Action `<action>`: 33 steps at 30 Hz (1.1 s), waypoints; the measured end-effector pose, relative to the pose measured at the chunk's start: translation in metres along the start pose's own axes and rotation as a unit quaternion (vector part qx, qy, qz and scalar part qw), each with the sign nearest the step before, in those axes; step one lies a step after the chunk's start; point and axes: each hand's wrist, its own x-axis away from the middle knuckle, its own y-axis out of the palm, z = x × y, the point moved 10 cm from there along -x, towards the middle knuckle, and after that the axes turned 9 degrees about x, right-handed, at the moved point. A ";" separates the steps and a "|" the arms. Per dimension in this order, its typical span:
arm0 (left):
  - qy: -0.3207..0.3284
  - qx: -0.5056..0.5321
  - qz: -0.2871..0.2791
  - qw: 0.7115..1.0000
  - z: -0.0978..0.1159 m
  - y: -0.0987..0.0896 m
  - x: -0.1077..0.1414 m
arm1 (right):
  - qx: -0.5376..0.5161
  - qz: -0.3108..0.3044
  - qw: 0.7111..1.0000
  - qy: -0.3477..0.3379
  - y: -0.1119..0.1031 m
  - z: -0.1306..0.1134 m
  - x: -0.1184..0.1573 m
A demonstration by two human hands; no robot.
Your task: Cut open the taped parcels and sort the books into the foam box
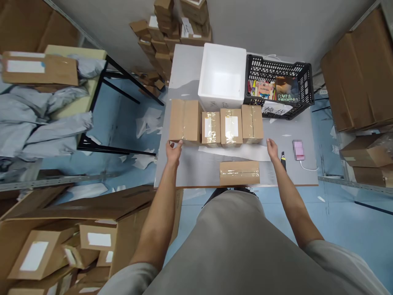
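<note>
Four taped cardboard boxes stand side by side in a row on the grey table. My left hand (pixel 174 151) is at the front edge of the large box (pixel 184 121) on the left end, thumb and fingers apart. Beside it are a small labelled box (pixel 211 128), a second labelled box (pixel 231 127) and a plain taped box (pixel 252 123). My right hand (pixel 272 149) is just right of that last box, fingers stretched out, with nothing visible in it. A white paper strip (pixel 236 153) lies before the row. Nearer me lies a flat taped box (pixel 239 173).
Behind the row stand a white foam bin (pixel 222 100) and a black crate (pixel 287 111) with books. A utility knife (pixel 283 162) and a phone (pixel 298 150) on a cable lie right. A large carton (pixel 132 229) of parcels stands front left; grey bags (pixel 58 127) lie left.
</note>
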 end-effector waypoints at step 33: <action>0.073 0.027 -0.281 0.957 -0.089 0.119 0.193 | 0.289 -0.209 0.886 -0.296 0.016 -0.050 0.179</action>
